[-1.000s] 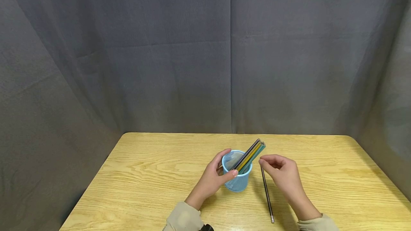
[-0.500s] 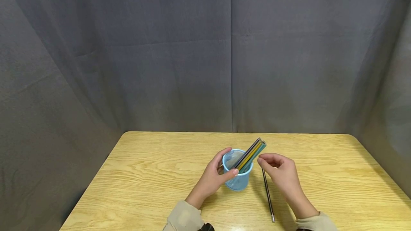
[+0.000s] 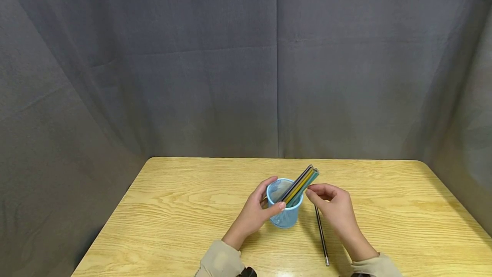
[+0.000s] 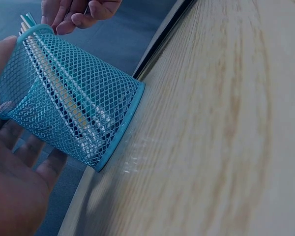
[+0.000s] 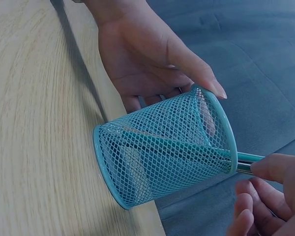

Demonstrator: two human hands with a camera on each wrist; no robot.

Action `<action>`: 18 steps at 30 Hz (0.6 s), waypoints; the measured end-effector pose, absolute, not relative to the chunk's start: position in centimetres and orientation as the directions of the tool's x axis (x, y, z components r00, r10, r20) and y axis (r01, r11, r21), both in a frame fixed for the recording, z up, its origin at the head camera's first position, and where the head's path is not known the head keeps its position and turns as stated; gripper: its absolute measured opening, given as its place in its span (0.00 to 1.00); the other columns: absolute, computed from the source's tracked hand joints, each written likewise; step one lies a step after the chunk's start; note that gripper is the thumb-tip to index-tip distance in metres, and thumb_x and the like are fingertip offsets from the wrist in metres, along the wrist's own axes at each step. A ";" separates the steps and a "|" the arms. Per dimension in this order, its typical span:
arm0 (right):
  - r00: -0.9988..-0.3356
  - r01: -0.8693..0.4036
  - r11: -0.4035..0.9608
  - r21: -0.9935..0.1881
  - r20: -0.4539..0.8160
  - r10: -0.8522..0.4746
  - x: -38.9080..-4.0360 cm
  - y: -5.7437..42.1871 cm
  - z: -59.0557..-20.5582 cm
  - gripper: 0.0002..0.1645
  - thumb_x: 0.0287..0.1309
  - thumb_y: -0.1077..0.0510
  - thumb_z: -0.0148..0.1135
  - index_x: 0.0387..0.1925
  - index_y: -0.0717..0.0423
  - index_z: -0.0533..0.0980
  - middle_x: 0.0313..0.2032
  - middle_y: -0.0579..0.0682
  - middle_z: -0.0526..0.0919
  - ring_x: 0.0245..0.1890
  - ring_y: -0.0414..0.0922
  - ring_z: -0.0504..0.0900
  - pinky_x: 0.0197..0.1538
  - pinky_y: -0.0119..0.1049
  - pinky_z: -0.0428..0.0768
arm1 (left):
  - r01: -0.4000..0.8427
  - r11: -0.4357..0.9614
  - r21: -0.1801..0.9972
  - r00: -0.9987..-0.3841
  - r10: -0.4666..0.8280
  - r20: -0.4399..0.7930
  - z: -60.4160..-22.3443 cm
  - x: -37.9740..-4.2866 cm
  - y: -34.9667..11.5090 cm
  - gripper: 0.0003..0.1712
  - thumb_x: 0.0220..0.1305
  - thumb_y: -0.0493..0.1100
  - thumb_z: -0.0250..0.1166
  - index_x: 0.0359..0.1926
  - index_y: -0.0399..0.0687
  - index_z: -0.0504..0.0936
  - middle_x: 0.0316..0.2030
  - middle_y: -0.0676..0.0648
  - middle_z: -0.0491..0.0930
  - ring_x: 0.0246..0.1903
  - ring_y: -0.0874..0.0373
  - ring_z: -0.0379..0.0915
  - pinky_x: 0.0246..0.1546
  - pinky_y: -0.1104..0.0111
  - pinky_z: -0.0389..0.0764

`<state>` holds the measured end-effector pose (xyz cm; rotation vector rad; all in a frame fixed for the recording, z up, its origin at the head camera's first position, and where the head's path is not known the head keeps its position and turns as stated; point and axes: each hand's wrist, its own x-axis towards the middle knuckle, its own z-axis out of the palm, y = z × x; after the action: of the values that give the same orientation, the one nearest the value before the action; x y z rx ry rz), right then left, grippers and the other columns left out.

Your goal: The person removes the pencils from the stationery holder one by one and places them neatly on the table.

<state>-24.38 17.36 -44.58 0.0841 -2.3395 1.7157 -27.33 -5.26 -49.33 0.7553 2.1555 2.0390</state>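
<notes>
My left hand (image 3: 251,213) grips a light-blue mesh pen cup (image 3: 283,219), thumb over the near rim and fingers round the far side. In the left wrist view, the cup's mesh wall (image 4: 88,83) shows long pencils inside. Several pencils (image 3: 297,187), dark, yellow and teal, lean to the right out of its mouth. My right hand (image 3: 336,206) is just right of the rim, thumb and forefinger close together beside the teal pencils. In the right wrist view, its thumb (image 5: 273,167) overlaps the pencil ends; I cannot tell whether it pinches one.
A dark pencil (image 3: 322,236) with a pale end lies on the wooden table (image 3: 173,217), partly under my right hand. Grey curtains (image 3: 215,76) hang behind the table and at both sides.
My right hand has edged left towards the cup and its pencils. The left hand keeps its grip on the cup, and the dark pencil on the table stays put.
</notes>
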 end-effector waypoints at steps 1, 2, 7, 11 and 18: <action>-0.970 -0.183 0.310 -0.933 0.222 0.095 -24.4 17.3 -44.6 0.12 0.61 0.58 0.69 0.42 0.63 0.84 0.38 0.53 0.85 0.34 0.40 0.79 0.36 0.29 0.77 | 0.295 -0.008 0.955 -0.875 0.400 0.274 -49.3 -27.3 -5.3 0.38 0.66 0.48 0.67 0.73 0.65 0.61 0.63 0.47 0.72 0.63 0.51 0.68 0.63 0.53 0.68; -0.971 -0.181 0.311 -0.933 0.221 0.097 -24.4 17.3 -44.6 0.12 0.61 0.58 0.69 0.42 0.63 0.84 0.38 0.53 0.85 0.34 0.39 0.79 0.36 0.29 0.77 | 0.296 -0.007 0.955 -0.874 0.401 0.273 -49.3 -27.3 -5.3 0.38 0.66 0.48 0.67 0.73 0.65 0.61 0.63 0.46 0.72 0.63 0.50 0.68 0.63 0.53 0.68; -0.971 -0.181 0.316 -0.931 0.221 0.096 -24.5 17.2 -44.7 0.12 0.60 0.58 0.69 0.42 0.62 0.84 0.37 0.53 0.85 0.34 0.39 0.79 0.36 0.29 0.77 | 0.293 -0.010 0.956 -0.874 0.404 0.271 -49.3 -27.3 -5.3 0.38 0.66 0.49 0.67 0.73 0.65 0.61 0.63 0.46 0.72 0.62 0.50 0.69 0.63 0.52 0.69; -0.969 -0.192 0.317 -0.929 0.230 0.088 -24.6 17.1 -44.7 0.12 0.61 0.58 0.69 0.41 0.62 0.84 0.36 0.53 0.85 0.35 0.40 0.78 0.37 0.30 0.77 | 0.290 -0.012 0.957 -0.874 0.404 0.270 -49.4 -27.4 -5.4 0.38 0.66 0.49 0.67 0.73 0.65 0.61 0.63 0.46 0.72 0.62 0.50 0.69 0.63 0.52 0.69; -0.969 -0.197 0.320 -0.927 0.233 0.077 -24.7 17.0 -44.9 0.12 0.60 0.57 0.70 0.41 0.62 0.85 0.35 0.51 0.86 0.35 0.41 0.78 0.37 0.31 0.77 | 0.303 -0.009 0.953 -0.869 0.408 0.280 -49.4 -27.4 -5.3 0.38 0.66 0.48 0.67 0.73 0.64 0.61 0.63 0.46 0.72 0.63 0.50 0.68 0.63 0.53 0.69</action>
<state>-24.75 16.97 -44.93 0.1095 -2.3516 1.7022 -27.44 -5.29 -49.37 0.7743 2.1542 2.0340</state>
